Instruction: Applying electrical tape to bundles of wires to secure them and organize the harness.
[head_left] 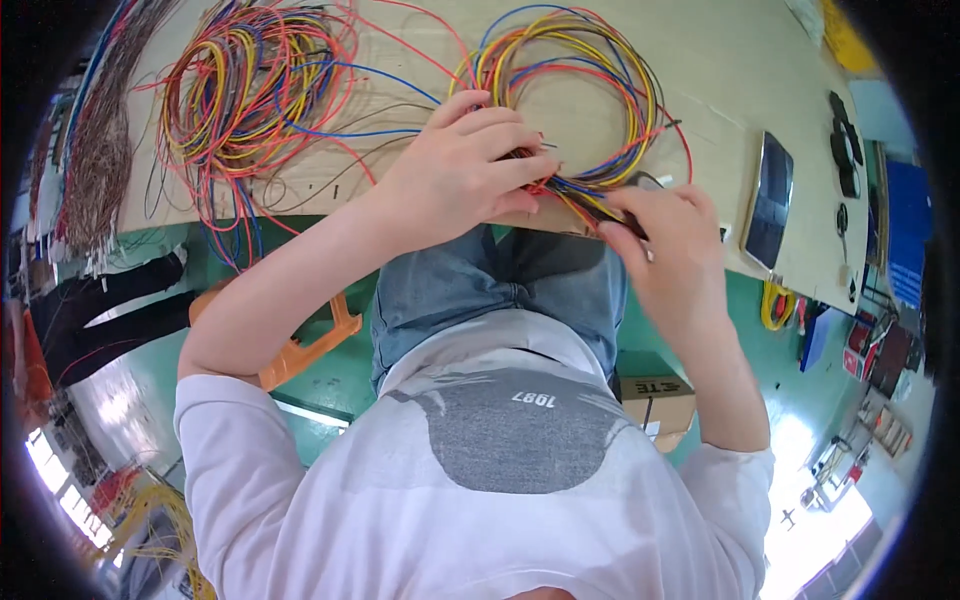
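Wire coil [575, 95], looped multicolour strands, lies on the worktop [720, 80] at its near edge. Your left hand [465, 170] covers its near side, fingers curled over it; your right hand [665, 235] pinches the strand ends.

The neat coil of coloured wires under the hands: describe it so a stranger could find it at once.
On the pale wooden table, find the person's left hand and right hand at the near edge. The round ring of yellow, blue and red wires lies beneath them. Unlike the tangled multicoloured wire heap to its left, it is one tidy open loop.
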